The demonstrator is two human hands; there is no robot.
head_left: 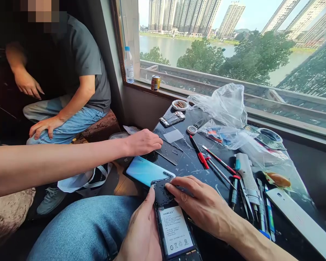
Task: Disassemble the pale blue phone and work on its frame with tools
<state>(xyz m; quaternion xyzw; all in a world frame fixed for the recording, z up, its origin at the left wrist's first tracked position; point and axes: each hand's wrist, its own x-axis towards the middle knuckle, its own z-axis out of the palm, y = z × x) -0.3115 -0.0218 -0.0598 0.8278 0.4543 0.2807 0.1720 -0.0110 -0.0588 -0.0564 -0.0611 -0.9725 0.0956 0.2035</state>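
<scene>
An opened smartphone (pixel 176 232) lies tilted in my left hand (pixel 141 232), back side up, its white-labelled battery showing. My left thumb presses along its upper left edge, with the fingers hidden beneath. My right hand (pixel 201 199) is closed at the phone's top end, its fingertips pressing on the black inner cover (pixel 161 194) with small screws or screw holes. Just beyond lies a light blue phone back panel (pixel 149 168) at the table's edge. Another person's hand (pixel 143 143) reaches in from the left, over a dark phone plate (pixel 170 150).
On the dark table (pixel 217 181) lie a red-capped pen (pixel 202 159), a screwdriver (pixel 235 192), tweezers (pixel 246 199), a grey electric screwdriver (pixel 247 177) and a white case (pixel 301 221). Plastic bags (pixel 225 105) and an ashtray (pixel 180 105) stand near the window. A person (pixel 81 65) sits at left.
</scene>
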